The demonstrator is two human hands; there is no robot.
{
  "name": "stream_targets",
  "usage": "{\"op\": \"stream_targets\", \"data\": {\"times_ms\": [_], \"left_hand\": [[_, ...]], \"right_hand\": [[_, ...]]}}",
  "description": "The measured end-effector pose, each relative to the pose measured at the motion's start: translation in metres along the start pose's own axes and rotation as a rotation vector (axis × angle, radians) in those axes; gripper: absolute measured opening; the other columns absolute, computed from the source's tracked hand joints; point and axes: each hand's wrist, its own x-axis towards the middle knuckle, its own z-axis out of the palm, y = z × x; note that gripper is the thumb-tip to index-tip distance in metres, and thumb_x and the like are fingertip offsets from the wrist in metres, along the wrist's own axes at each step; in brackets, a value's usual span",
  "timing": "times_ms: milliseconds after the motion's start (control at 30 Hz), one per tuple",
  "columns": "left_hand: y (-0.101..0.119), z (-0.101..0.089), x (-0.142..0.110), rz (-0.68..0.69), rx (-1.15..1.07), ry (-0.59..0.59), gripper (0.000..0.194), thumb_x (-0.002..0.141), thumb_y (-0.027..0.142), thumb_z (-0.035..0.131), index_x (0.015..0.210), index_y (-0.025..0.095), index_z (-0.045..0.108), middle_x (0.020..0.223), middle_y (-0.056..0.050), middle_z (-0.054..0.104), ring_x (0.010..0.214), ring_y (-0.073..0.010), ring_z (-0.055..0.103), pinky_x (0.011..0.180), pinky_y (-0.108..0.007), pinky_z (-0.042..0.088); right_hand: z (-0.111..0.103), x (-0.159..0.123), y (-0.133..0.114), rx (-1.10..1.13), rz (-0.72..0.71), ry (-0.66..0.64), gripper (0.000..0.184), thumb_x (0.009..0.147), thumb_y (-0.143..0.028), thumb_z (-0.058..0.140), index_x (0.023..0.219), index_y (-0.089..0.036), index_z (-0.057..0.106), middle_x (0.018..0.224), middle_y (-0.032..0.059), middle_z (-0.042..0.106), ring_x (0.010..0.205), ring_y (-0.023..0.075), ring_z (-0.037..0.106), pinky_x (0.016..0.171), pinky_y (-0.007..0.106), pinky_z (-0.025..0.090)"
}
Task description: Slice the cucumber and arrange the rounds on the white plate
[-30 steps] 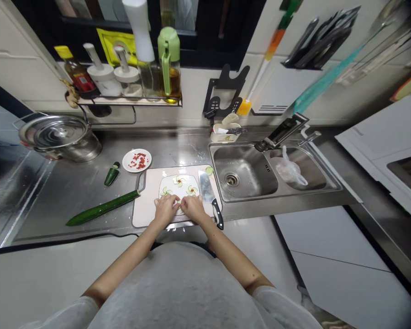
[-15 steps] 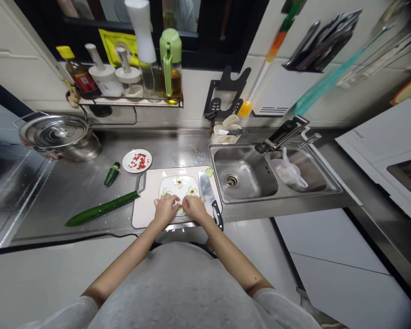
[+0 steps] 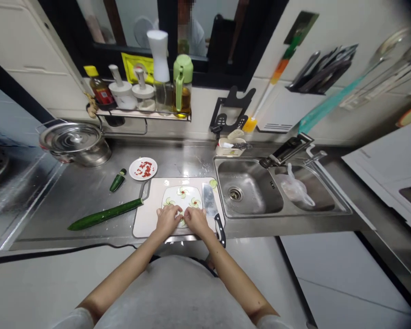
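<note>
A white square plate [image 3: 174, 195] rests on the pale cutting board [image 3: 144, 224]. Thin cucumber slices [image 3: 182, 222] lie on it in small pinwheels, some with red bits [image 3: 182, 192] at the centre. Over the near part of the plate, my left hand [image 3: 169, 219] and my right hand [image 3: 196, 220] meet with bent fingers. Both pinch at the slices of the nearest pinwheel; the fingertips partly hide what they grip. Just right of the plate lies a cleaver [image 3: 209, 201], its black handle [image 3: 220, 230] over the board's near edge.
Left of the board lie a long cucumber [image 3: 106, 215], a cucumber stub [image 3: 117, 181] and a round plate [image 3: 134, 170] of red pieces. A lidded steel pot [image 3: 92, 153] stands behind. On the right is a double sink [image 3: 253, 192] with a plastic bag [image 3: 296, 189].
The camera view has tilted up, so everything sits slightly lower in the picture. My hands stay over the same near pinwheel, with fingers barely shifted.
</note>
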Motion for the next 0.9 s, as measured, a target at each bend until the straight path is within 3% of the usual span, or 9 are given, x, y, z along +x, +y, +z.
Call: {"op": "stream_targets", "data": {"times_ms": [200, 367, 733, 900], "left_hand": [[0.002, -0.01, 0.001, 0.008, -0.062, 0.054, 0.018, 0.085, 0.03, 0.056, 0.099, 0.025, 0.066, 0.096, -0.004, 0.065, 0.101, -0.0236, 0.054, 0.087, -0.039, 0.028], [-0.006, -0.031, 0.008, -0.03, -0.108, 0.162, 0.019, 0.086, 0.033, 0.054, 0.098, 0.025, 0.066, 0.094, -0.004, 0.066, 0.1, -0.0233, 0.056, 0.086, -0.039, 0.029], [-0.068, -0.101, 0.061, -0.212, 0.029, 0.378, 0.024, 0.086, 0.032, 0.05, 0.101, 0.024, 0.067, 0.101, -0.008, 0.068, 0.101, -0.0261, 0.058, 0.084, -0.038, 0.035], [-0.091, -0.115, 0.095, -0.295, 0.144, 0.38, 0.03, 0.086, 0.033, 0.045, 0.103, 0.022, 0.067, 0.107, -0.011, 0.068, 0.104, -0.0281, 0.057, 0.084, -0.039, 0.034]], "right_hand": [[-0.006, 0.0, 0.007, 0.039, 0.044, 0.088, 0.015, 0.087, -0.022, 0.051, 0.089, -0.019, 0.066, 0.084, 0.0034, 0.068, 0.085, 0.0172, 0.056, 0.075, 0.029, 0.024], [-0.009, 0.002, 0.015, 0.133, 0.056, 0.163, 0.022, 0.085, -0.02, 0.049, 0.095, -0.02, 0.068, 0.083, 0.0031, 0.069, 0.085, 0.0181, 0.059, 0.078, 0.029, 0.027], [-0.022, 0.003, 0.016, 0.23, 0.036, 0.205, 0.029, 0.084, -0.024, 0.042, 0.092, -0.02, 0.07, 0.074, 0.0031, 0.068, 0.076, 0.0204, 0.061, 0.08, 0.032, 0.035], [-0.025, 0.002, 0.014, 0.262, 0.051, 0.233, 0.027, 0.084, -0.022, 0.042, 0.087, -0.021, 0.069, 0.076, 0.0032, 0.069, 0.076, 0.0203, 0.062, 0.082, 0.032, 0.035]]}}
